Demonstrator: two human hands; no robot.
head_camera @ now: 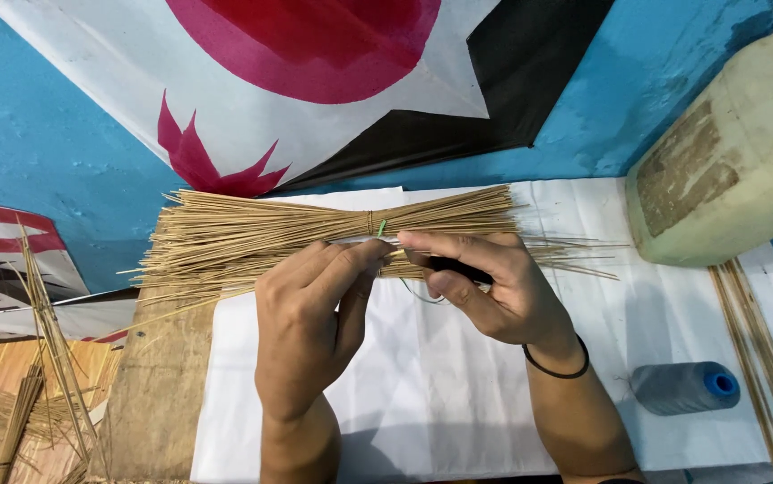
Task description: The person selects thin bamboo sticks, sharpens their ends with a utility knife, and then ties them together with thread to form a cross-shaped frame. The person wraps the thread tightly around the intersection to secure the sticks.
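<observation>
A thick bundle of thin bamboo sticks (252,237) lies across a white sheet (440,385), bound at its middle by a band. My left hand (310,318) pinches the bundle near the band with thumb and forefinger. My right hand (485,287) meets it from the right, fingers on the same spot, holding a small dark object against the palm. A thin green thread (381,229) sticks up between the fingertips and a loop of it hangs below. A black band circles my right wrist.
A grey-blue spool of thread (684,387) lies at the right on the sheet. Several long sticks (763,358) lie at the right edge beside a large pale container (736,152). A red, white and black kite (333,81) lies behind. More sticks (37,358) lie at left on a wooden board.
</observation>
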